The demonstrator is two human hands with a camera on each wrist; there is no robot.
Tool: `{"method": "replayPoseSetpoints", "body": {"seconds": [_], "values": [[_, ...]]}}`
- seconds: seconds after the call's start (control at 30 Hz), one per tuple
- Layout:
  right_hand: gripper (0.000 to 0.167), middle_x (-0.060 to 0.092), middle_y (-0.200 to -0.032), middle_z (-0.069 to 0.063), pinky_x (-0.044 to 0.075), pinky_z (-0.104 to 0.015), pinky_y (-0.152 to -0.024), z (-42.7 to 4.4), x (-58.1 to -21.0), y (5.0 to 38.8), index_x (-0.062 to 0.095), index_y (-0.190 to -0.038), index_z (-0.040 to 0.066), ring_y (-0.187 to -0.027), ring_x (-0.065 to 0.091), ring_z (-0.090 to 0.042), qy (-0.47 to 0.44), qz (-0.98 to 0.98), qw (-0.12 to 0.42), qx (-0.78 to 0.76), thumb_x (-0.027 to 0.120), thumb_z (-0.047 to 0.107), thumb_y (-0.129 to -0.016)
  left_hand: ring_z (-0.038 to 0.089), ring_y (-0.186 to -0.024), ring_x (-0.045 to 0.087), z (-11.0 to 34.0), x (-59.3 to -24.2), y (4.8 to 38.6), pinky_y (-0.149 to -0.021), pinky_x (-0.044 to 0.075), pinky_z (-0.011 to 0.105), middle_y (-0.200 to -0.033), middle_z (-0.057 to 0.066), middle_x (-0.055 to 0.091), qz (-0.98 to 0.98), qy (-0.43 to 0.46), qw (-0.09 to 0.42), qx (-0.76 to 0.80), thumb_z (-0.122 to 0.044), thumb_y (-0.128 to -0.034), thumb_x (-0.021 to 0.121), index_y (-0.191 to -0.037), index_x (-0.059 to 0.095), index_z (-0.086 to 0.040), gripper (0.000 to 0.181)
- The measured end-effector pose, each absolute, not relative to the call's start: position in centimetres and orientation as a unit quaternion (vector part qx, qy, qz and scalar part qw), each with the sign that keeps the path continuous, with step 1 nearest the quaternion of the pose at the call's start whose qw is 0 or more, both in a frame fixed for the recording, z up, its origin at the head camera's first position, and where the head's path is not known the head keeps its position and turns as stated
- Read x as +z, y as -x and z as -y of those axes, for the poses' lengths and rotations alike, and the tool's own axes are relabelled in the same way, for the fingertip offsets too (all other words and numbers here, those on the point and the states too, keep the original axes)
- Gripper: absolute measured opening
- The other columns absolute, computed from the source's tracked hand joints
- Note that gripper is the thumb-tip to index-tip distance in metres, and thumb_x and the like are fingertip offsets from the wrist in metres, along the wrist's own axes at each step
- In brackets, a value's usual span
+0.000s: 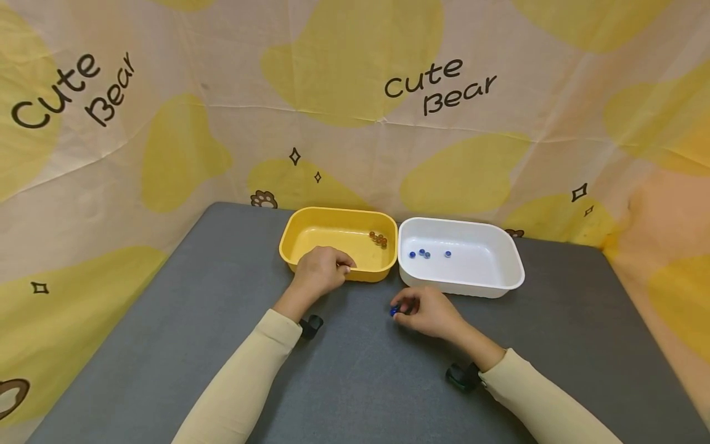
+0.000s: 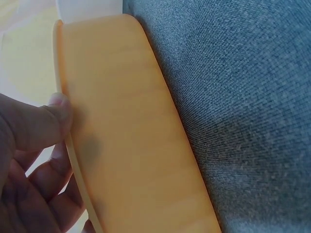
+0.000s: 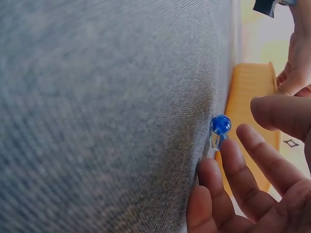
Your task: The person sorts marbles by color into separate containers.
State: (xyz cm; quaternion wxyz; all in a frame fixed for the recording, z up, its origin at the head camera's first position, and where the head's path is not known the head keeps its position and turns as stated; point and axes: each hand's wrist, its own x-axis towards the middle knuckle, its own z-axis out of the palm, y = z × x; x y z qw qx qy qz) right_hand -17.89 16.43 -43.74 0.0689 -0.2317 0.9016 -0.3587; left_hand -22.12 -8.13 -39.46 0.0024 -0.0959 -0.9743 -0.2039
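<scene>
My left hand [image 1: 323, 270] grips the near rim of the yellow tub [image 1: 338, 213], thumb outside and curled fingers inside, as the left wrist view shows. Several amber beads [image 1: 379, 239] lie in the tub's right end. In front of the white tub [image 1: 460, 288], my right hand [image 1: 429, 313] is low over the table, its thumb and fingers spread around blue beads [image 1: 394, 310]. The right wrist view shows a deep blue bead [image 3: 221, 124] beside a clearer bluish one [image 3: 215, 141], close to the fingertips; whether a finger touches them I cannot tell.
Several blue beads [image 1: 424, 254] are inside the white tub, which stands right beside the yellow one. Both tubs sit at the back of the grey cloth-covered table [image 1: 355, 382]. Behind them hangs a patterned curtain [image 1: 355, 92]. Dark bands [image 1: 463, 376] are on both wrists.
</scene>
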Motion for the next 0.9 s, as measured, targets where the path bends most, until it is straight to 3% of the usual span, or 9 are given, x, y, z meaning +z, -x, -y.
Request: {"method": "replayPoseSetpoints", "body": {"seconds": [0.9], "values": [[0.015, 0.063, -0.073, 0.007, 0.043, -0.020, -0.058, -15.83, -44.38, 18.35, 0.074, -0.088, 0.017, -0.065, 0.053, -0.004, 0.230, -0.917, 0.071, -0.319, 0.077, 0.010, -0.075, 0.012, -0.078, 0.063, 8.09, -39.35, 22.12, -0.067, 0.050, 0.032, -0.094, -0.010, 0.073, 0.975, 0.091, -0.005, -0.203, -0.024, -0.0876, 0.068, -0.093, 0.078, -0.030, 0.013]]}}
